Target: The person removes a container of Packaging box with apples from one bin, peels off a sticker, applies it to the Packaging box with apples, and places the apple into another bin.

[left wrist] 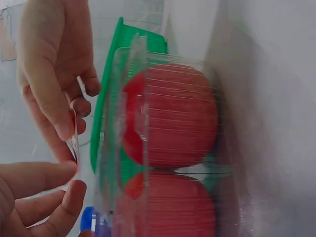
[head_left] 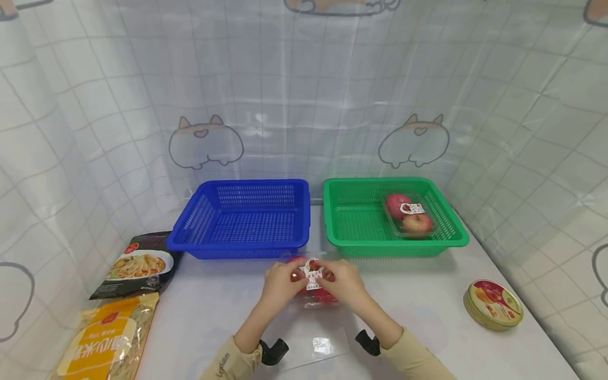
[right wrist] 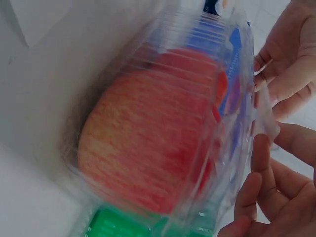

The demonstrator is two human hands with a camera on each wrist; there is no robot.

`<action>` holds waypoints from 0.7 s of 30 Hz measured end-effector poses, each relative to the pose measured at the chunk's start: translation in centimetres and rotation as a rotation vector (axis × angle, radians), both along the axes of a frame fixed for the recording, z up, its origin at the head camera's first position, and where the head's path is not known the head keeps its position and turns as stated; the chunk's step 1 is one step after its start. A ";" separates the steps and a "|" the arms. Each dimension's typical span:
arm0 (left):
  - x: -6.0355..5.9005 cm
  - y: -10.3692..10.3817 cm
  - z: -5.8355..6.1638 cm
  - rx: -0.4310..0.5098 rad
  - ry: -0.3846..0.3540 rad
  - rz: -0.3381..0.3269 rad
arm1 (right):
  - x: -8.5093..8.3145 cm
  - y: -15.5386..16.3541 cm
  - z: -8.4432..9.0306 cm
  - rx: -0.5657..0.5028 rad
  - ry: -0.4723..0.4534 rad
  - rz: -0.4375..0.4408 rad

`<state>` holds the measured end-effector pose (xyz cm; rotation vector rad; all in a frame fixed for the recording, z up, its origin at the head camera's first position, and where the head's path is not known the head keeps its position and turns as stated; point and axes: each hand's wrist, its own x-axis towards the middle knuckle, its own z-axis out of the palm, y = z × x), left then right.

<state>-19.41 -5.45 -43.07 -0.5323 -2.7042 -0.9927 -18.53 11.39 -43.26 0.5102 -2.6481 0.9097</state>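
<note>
A clear plastic box (head_left: 313, 303) with red apples (left wrist: 170, 113) inside sits on the table in front of the two baskets. Above its lid, both hands pinch a white sticker label (head_left: 313, 279) with a small fruit picture. My left hand (head_left: 279, 284) grips its left side between thumb and fingers. On the other side my right hand (head_left: 345, 283) holds the label's right edge the same way. Both wrist views show the label (right wrist: 267, 116) edge-on, just off the lid. Whether part of it still sticks to the lid cannot be told.
A blue basket (head_left: 237, 252) stands behind on the left. Beside it, a green basket (head_left: 394, 247) holds another labelled box of apples (head_left: 417, 222). Two food packets, one black (head_left: 142, 264) and one yellow (head_left: 102, 338), lie left. A round tin (head_left: 494, 305) stands right.
</note>
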 end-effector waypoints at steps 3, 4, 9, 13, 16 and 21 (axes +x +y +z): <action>0.0 0.3 -0.3 -0.030 0.022 0.031 | 0.0 -0.4 -0.5 0.089 0.026 -0.032; 0.0 0.3 -0.4 -0.033 0.033 0.040 | 0.0 -0.6 -0.6 0.107 0.032 -0.041; 0.1 0.5 -0.6 -0.031 0.076 0.081 | 0.1 -1.3 -1.0 0.076 0.021 -0.097; 0.1 0.5 -0.7 -0.041 0.085 0.084 | 0.0 -1.4 -1.0 0.073 0.015 -0.127; 0.1 0.5 -0.8 -0.058 0.102 0.074 | -0.2 -1.4 -1.0 0.094 0.008 -0.133; 0.1 0.3 -1.2 -0.144 0.139 0.062 | -0.4 -1.4 -1.0 0.148 -0.005 -0.131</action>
